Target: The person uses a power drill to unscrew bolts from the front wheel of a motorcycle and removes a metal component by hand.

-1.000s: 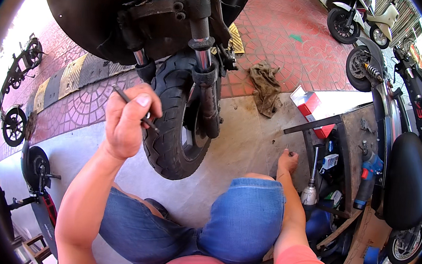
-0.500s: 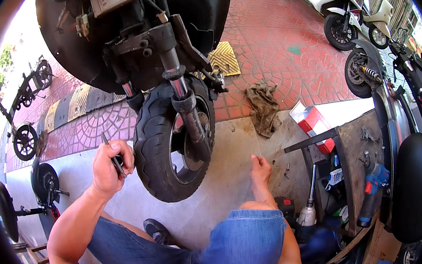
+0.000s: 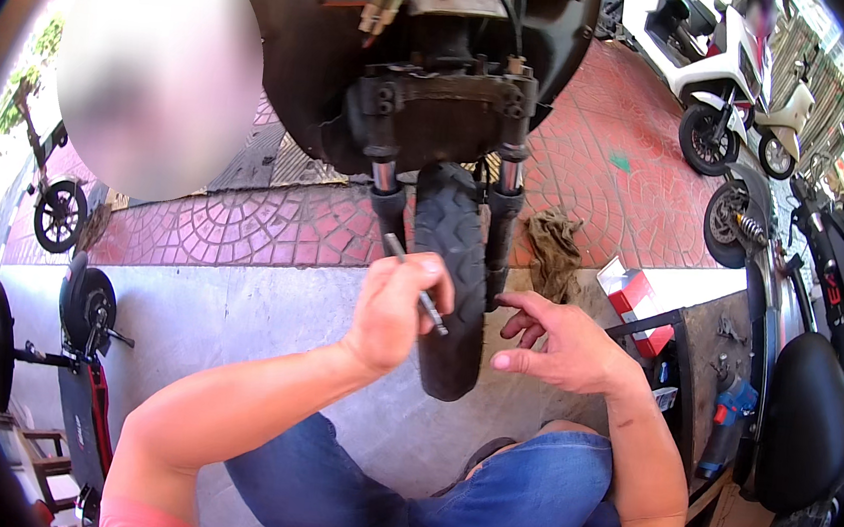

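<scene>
A scooter's front wheel (image 3: 449,351) stands upright before me, its black tyre pointing at my knees, between two fork legs (image 3: 507,186). My left hand (image 3: 398,307) is closed around a slim metal rod (image 3: 430,310), whose ends stick out above and below the fist. That hand is in front of the tyre's left side; whether it touches the rubber I cannot tell. Just right of the tyre hovers my right hand (image 3: 570,349), its fingers apart and partly bent, with nothing seen in it. Above the wheel are the fork clamp (image 3: 442,95) and loose connectors (image 3: 379,11).
A dirty brown rag (image 3: 552,250) lies on the paving behind my right hand. To the right are a red and white box (image 3: 635,300), a workbench (image 3: 702,333) and a blue cordless drill (image 3: 731,401). Several parked scooters (image 3: 709,78) stand farther off; a kick scooter (image 3: 84,395) is at left.
The wheel now faces me straight on instead of turned aside. My left hand has moved right with the rod, to the tyre's front. My right hand has come up beside the tyre, fingers spread.
</scene>
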A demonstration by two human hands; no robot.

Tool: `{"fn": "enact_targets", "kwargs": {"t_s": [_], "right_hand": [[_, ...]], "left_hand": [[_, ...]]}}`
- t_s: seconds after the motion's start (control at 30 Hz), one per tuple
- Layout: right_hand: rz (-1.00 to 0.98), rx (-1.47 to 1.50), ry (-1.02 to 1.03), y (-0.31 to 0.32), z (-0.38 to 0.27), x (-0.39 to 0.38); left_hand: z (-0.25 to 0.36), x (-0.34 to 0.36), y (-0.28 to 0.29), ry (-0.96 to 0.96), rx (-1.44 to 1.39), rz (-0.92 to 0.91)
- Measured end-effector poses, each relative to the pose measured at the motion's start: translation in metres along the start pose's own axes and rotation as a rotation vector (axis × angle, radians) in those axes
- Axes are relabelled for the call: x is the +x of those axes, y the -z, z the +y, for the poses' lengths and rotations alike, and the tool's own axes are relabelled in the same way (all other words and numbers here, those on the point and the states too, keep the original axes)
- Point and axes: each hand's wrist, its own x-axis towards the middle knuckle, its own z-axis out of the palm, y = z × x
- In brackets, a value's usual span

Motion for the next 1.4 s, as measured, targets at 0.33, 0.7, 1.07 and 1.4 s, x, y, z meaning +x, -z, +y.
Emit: {"fn": "enact_targets", "kwargs": {"t_s": [0.33, 0.7, 1.07, 1.4], "right_hand": [[0.487, -0.329, 0.074, -0.007, 0.046, 0.001], [0.399, -0.142, -0.072, 0.000, 0.042, -0.002], [0.780, 0.048, -0.438, -0.018, -0.023, -0.138], [1.285, 0.101, -0.425, -0.048, -0.125, -0.230]], "left_hand": [[-0.035, 0.039, -0.105, -0.340, 0.117, -0.119], [-0.043, 0.013, -0.076, -0.026, 0.295, -0.676], [-0.160, -0.020, -0.074, 0.229, 1.331, -1.485], [-0.215, -0.072, -0.126, 0.000, 1.640, -1.664]]}}
